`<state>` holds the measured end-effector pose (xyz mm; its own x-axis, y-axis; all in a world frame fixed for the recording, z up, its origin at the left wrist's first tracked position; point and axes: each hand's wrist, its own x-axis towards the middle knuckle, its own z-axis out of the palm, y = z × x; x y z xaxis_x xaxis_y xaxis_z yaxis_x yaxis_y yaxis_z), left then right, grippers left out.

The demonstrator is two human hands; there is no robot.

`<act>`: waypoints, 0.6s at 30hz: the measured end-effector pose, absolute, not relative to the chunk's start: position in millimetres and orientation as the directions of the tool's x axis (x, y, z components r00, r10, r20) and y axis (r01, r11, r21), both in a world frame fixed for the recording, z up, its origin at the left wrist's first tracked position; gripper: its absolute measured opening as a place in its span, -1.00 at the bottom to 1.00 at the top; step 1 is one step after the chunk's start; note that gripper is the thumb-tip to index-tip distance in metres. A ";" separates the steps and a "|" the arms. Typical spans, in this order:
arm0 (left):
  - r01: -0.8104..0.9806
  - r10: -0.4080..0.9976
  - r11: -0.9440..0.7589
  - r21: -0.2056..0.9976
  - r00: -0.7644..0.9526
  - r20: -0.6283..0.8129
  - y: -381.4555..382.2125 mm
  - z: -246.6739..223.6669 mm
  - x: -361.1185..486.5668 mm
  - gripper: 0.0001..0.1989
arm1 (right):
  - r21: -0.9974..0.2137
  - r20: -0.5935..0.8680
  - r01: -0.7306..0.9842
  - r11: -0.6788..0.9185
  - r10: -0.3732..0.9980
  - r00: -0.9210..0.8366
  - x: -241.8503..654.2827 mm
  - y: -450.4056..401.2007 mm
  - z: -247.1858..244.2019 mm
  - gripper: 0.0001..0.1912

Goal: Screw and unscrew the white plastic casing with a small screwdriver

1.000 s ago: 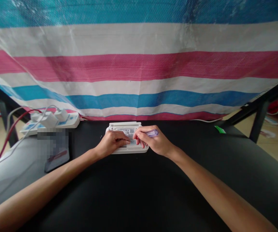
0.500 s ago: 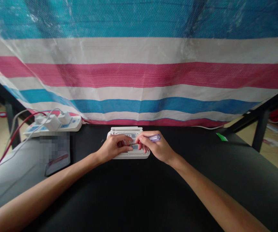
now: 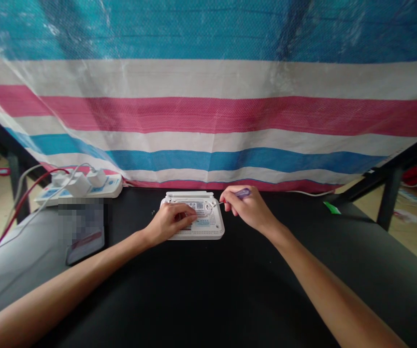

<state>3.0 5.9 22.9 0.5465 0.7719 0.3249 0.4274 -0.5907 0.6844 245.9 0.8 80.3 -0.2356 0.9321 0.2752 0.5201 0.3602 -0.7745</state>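
Note:
A white router [image 3: 213, 231] lies on the black table with its labelled, vented side up and its antennas [image 3: 190, 194] folded along the far edge. My left hand [image 3: 170, 220] rests over its left part, thumb and fingers stretched across the surface with a gap between them. Pinched in my right hand [image 3: 246, 208] is a screwdriver [image 3: 243, 194] with a clear purple handle. Its thin shaft points left toward the router's far right corner; whether the tip touches is too small to tell. A pale loop, like a thin cable, shows on the router between the hands.
A white power strip [image 3: 116, 187] with plugged-in adapters and red and white cables stands at the back left. A dark phone [image 3: 87, 246], partly blurred out, lies near my left forearm. A green scrap [image 3: 332, 208] lies at right. Striped sheeting [image 3: 208, 116] hangs behind the table.
My right hand has moved right and slightly away from me with the screwdriver, off the router's middle to its far right corner. My left hand has stayed nearly in place.

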 end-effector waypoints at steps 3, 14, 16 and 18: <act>0.429 0.769 -0.596 0.679 0.550 0.327 5.8 23.3 3.1 -0.78 | -0.759 0.290 0.550 0.349 0.937 -0.194 245.6 4.3 75.7 -0.70; 0.431 0.769 -0.595 0.678 0.549 0.327 5.7 23.1 3.5 -0.76 | -0.781 0.245 0.547 0.300 0.954 -0.173 245.7 14.9 65.4 -0.68; 0.434 0.773 -0.588 0.682 0.549 0.318 5.7 22.6 3.6 -0.76 | -0.792 0.198 0.550 0.265 0.964 -0.180 243.6 21.8 67.8 -0.68; 0.435 0.777 -0.581 0.688 0.547 0.311 5.7 21.8 3.7 -0.75 | -0.796 0.132 0.563 0.222 0.971 -0.198 240.6 31.6 72.1 -0.68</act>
